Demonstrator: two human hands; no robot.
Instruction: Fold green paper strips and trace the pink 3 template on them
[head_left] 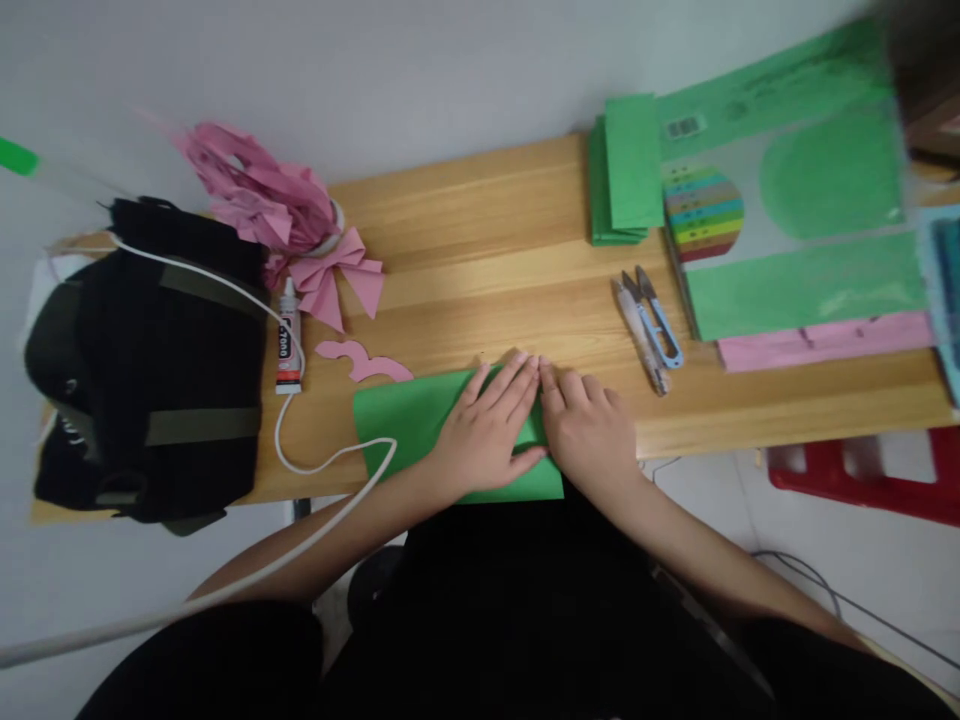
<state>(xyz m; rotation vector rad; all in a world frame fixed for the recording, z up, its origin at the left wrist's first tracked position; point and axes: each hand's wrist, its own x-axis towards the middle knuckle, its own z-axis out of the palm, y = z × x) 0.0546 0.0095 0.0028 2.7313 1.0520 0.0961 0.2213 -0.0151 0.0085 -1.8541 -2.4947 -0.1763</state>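
A folded sheet of green paper (409, 415) lies at the table's front edge, close to my body. My left hand (484, 435) is flat on top of it, fingers stretched toward the far edge and thumb apart. At the paper's right edge is my right hand (589, 430), its fingers curled and the index finger pressed along the edge beside my left fingertips. The underside of that hand is hidden. Just beyond the paper's far left corner sits a wavy pink paper cutout (364, 361).
On the left are a black bag (202, 370), a glue tube (288, 340), a pink paper bow (337, 278) and a white cable (337, 455) crossing the table. To the right lie thread snips (660, 320), a pen-like cutter (641, 335), stacked green paper pieces (630, 165) and a paper pack (795, 200).
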